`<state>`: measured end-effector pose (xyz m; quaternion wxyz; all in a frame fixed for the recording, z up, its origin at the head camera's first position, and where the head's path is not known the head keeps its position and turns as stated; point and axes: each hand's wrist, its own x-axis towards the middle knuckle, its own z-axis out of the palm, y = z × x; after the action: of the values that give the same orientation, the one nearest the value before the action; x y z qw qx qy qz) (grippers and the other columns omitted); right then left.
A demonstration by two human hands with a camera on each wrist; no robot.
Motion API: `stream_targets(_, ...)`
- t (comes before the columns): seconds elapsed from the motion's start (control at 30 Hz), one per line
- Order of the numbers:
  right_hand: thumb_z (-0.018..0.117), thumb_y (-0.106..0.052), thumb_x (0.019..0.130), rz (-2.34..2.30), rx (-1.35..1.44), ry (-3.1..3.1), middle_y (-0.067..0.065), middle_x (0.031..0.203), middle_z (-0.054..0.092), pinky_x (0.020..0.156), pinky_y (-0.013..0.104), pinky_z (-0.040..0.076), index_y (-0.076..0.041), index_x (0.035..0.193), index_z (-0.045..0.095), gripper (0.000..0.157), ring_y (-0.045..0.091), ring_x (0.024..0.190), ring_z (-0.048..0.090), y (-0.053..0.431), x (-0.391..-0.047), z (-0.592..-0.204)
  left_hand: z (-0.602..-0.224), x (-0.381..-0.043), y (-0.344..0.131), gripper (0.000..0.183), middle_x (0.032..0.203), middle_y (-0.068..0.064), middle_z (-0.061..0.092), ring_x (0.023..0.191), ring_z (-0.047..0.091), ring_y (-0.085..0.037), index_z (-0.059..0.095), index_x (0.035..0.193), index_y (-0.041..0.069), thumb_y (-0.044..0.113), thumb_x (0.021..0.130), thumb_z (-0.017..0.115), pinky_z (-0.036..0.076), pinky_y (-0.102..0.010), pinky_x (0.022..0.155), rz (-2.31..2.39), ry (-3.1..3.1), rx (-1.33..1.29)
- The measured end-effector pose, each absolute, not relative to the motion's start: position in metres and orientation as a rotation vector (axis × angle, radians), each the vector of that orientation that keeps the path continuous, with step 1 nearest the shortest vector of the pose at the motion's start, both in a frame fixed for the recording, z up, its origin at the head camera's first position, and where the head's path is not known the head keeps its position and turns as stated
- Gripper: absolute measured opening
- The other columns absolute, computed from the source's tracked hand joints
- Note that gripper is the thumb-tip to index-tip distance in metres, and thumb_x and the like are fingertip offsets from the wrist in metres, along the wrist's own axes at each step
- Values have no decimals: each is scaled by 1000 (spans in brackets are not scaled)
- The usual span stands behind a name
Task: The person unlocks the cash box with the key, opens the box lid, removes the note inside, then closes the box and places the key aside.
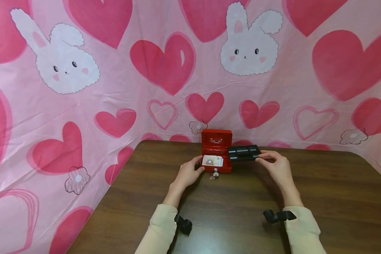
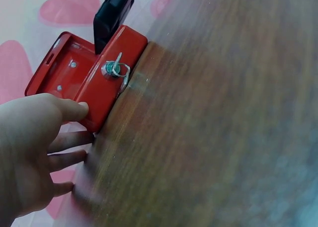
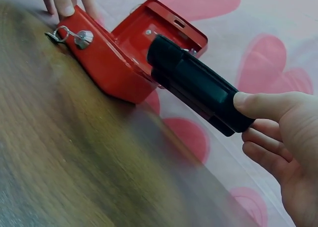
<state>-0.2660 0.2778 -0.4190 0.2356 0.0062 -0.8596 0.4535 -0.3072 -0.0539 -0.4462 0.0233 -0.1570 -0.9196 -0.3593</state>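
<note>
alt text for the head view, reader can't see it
A person's right hand holds a black tray beside an open red box of printed slips, while their left hand holds the box's left side. The box sits on a brown table before a pink cloth with hearts and rabbits.

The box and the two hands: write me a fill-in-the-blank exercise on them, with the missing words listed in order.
1. The left hand touches a box colored ____.
2. The lid of the box is not shut but ____.
3. The stack of papers lies ____ the box.
4. The right hand holds a tray colored ____.

Missing words: red; open; inside; black.
</note>
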Motion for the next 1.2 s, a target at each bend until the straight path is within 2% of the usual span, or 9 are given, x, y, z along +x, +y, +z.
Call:
stream_targets(0.7, 76, -30, 88, 1228, 22, -2390, 16, 121, 70, 73, 3, 43, -4, 102, 76, 30, -21, 82, 53, 293, -265, -420, -446, -307, -52, 52, 139, -8, 62, 132, 55, -28, 49, 147, 16, 29, 97, 62, 30, -55, 116, -1110, -2843, -489)
stream_targets(1.2, 78, -25, 86, 1124, -84, -2413, 16, 118, 72, 75, 9, 41, -3, 98, 78, 25, -26, 84, 42, 291, -266, -431, -446, -307, -54, 52, 140, -7, 61, 133, 54, -26, 48, 147, 17, 29, 98, 62, 32, -54, 116, -1104, -2854, -490)
